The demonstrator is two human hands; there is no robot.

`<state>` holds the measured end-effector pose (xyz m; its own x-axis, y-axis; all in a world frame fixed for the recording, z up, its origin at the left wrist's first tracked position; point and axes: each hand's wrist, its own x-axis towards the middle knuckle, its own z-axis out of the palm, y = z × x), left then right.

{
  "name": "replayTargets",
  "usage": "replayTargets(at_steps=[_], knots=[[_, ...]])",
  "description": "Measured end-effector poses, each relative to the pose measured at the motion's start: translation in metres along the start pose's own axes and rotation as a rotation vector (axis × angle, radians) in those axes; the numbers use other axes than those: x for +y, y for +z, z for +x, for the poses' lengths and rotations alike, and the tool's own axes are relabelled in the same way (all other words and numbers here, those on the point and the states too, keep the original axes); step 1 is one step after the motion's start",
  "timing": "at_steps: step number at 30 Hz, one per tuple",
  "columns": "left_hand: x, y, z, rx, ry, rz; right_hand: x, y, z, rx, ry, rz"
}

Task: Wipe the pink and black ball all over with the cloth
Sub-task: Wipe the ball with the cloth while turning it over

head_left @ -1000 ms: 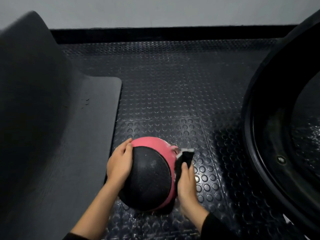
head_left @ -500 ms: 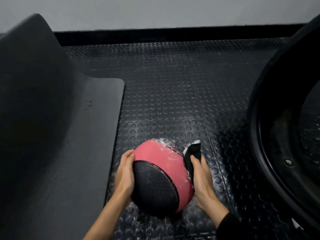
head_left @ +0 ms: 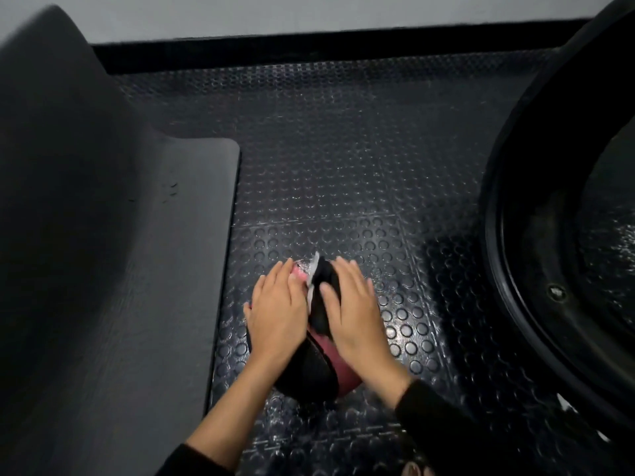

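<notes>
Since half a second ago both grips have moved from the flanks onto the crown of the pink and black ball point(head_left: 311, 369), which sits on the studded floor point(head_left: 343, 173) at 6 o'clock in view. Left grip point(head_left: 278, 312) lies flat and released, steadying; right grip point(head_left: 355, 310), at its 3 o'clock, presses the cloth point(head_left: 321, 297) down with straight fingers, not clenched round it. We judge this mid-wipe: the top is being covered, the near black panel and underside are likely left.

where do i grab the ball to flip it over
Likely its two opposite sides, palms coming in from left and right: the ball is round, handleless and wider than one hand. The left hand lies flat on its upper left; the right hand presses the cloth on top.
</notes>
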<state>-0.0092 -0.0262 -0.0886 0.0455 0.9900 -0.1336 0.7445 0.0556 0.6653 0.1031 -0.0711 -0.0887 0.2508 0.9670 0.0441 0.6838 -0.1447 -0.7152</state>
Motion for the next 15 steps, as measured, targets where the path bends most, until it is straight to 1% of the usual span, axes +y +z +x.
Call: replayTargets(at_steps=[2,3,5,7,8,10,13,14,15], knots=[[0.003,0.001,0.003,0.014,-0.018,-0.011,0.001,-0.002,0.022,0.035,0.077,0.042],[0.005,0.0,0.005,0.019,-0.048,-0.016,-0.002,0.001,0.017,0.042,0.066,0.036],[0.006,-0.002,0.01,0.025,-0.087,-0.033,-0.01,0.009,-0.018,0.033,-0.054,-0.038],[0.002,-0.003,0.009,0.023,-0.058,-0.052,-0.014,0.008,-0.053,0.016,-0.178,-0.127],[-0.001,-0.003,0.008,0.025,-0.035,-0.055,-0.012,0.006,-0.054,0.002,-0.182,-0.126],[-0.002,-0.002,0.004,0.03,-0.028,-0.052,-0.011,0.001,-0.028,-0.015,-0.1,-0.073],[0.005,0.0,0.0,0.036,-0.074,-0.047,-0.003,-0.004,0.037,-0.032,0.165,0.044],[0.007,0.0,0.0,0.039,-0.092,-0.042,-0.001,-0.005,0.048,-0.025,0.226,0.072],[0.007,0.001,0.0,0.039,-0.108,-0.042,-0.001,-0.004,0.047,-0.008,0.237,0.078]])
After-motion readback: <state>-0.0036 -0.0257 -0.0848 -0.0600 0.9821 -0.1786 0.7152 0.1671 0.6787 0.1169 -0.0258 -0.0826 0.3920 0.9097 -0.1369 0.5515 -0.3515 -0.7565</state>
